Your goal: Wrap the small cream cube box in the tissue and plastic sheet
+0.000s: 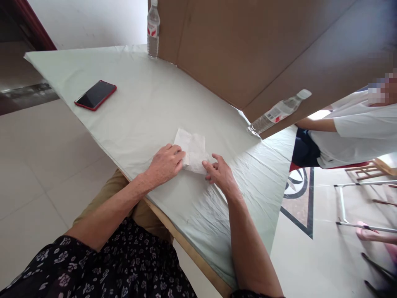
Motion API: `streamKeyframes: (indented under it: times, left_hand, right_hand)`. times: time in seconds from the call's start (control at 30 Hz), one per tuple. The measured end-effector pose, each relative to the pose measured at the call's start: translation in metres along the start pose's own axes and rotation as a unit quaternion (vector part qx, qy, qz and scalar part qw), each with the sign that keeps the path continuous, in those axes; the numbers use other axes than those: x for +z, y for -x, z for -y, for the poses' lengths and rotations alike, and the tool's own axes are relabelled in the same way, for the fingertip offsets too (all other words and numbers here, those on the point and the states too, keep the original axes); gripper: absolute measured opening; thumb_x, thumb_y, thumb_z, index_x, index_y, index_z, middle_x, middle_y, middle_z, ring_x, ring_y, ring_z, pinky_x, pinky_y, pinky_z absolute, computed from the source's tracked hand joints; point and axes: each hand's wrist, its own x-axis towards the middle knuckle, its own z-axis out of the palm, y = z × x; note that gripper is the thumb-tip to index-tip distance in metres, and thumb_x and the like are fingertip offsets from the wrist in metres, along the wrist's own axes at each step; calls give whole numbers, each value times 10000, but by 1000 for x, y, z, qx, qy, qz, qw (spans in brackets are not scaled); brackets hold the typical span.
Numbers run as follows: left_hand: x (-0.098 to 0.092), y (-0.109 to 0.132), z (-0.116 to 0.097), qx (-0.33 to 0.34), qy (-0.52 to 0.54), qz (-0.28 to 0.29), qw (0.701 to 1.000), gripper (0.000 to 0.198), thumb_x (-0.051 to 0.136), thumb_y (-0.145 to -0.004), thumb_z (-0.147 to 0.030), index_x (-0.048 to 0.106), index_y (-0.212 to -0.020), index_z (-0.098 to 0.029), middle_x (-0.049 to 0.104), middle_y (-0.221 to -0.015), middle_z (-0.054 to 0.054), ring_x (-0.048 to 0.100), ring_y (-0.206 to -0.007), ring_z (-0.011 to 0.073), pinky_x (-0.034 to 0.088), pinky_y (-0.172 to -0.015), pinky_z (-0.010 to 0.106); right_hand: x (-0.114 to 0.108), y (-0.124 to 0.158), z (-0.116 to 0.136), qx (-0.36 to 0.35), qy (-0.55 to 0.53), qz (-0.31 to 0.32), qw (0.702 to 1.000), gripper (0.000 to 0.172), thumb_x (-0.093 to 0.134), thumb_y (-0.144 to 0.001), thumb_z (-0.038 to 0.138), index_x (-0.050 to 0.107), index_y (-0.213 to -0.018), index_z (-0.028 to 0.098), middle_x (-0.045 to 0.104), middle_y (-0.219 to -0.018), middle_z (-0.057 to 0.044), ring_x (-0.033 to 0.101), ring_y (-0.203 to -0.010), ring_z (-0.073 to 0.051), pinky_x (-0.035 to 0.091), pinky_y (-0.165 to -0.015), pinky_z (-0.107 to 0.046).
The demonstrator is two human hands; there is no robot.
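Observation:
A white folded tissue (194, 151) lies on the pale plastic-covered table (139, 107). My left hand (166, 163) rests on the tissue's left edge, fingers curled and pressing it down. My right hand (220, 171) is at the tissue's near right corner, with its fingertips pinching that corner. Both hands touch the tissue, which stays flat on the table.
A red-cased phone (95, 95) lies at the table's left. A water bottle (153, 29) stands at the far edge; another bottle (276, 111) lies tilted by a brown cardboard partition (248, 54). A person in a white shirt (356, 132) sits beyond it at right.

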Motion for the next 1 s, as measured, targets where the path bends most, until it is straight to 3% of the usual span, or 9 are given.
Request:
streamKeyframes:
  times: [0.17, 0.47, 0.73, 0.87, 1.0]
  left_hand:
    - [-1, -1, -1, 0, -16, 12, 1000, 209, 503, -923, -129, 689, -1008, -172, 692, -1096, 85, 569, -933, 236, 455, -836, 362]
    - [-4, -4, -7, -27, -20, 36, 999, 207, 515, -922, -118, 700, -998, -172, 694, -1090, 83, 581, -938, 236, 471, -821, 360]
    - [-3, -5, -8, -39, -3, 50, 998, 198, 526, -919, -133, 706, -992, -173, 686, -1090, 83, 593, -970, 232, 499, -811, 327]
    - [-6, -7, -9, -44, 14, 71, 996, 234, 507, -913, -113, 700, -1036, -166, 680, -1093, 94, 600, -1007, 242, 518, -841, 333]
    - [-2, -8, -7, -46, 54, 70, 995, 220, 492, -907, -104, 678, -1010, -159, 675, -1079, 103, 605, -1038, 243, 526, -889, 346]
  right_hand:
    - [23, -10, 12, 0, -61, -22, 998, 900, 666, -809, 552, 321, -1532, 140, 653, -813, -35, 598, -520, -171, 478, -463, -294]
    - [44, -8, 16, -134, -62, -122, 982, 791, 659, -755, 312, 398, -1479, 126, 560, -639, 55, 500, -589, -160, 493, -653, -332]
    - [48, -6, 34, -89, -209, -64, 972, 876, 677, -751, 391, 322, -1520, 166, 601, -733, 20, 544, -583, -154, 448, -418, -251]
    - [50, -5, 41, -94, -225, -50, 969, 905, 692, -739, 425, 318, -1513, 139, 606, -728, 36, 559, -572, -140, 443, -416, -234]
    - [49, 0, 47, -87, -219, -31, 971, 946, 689, -749, 453, 281, -1526, 103, 682, -838, -12, 583, -558, -128, 470, -449, -246]
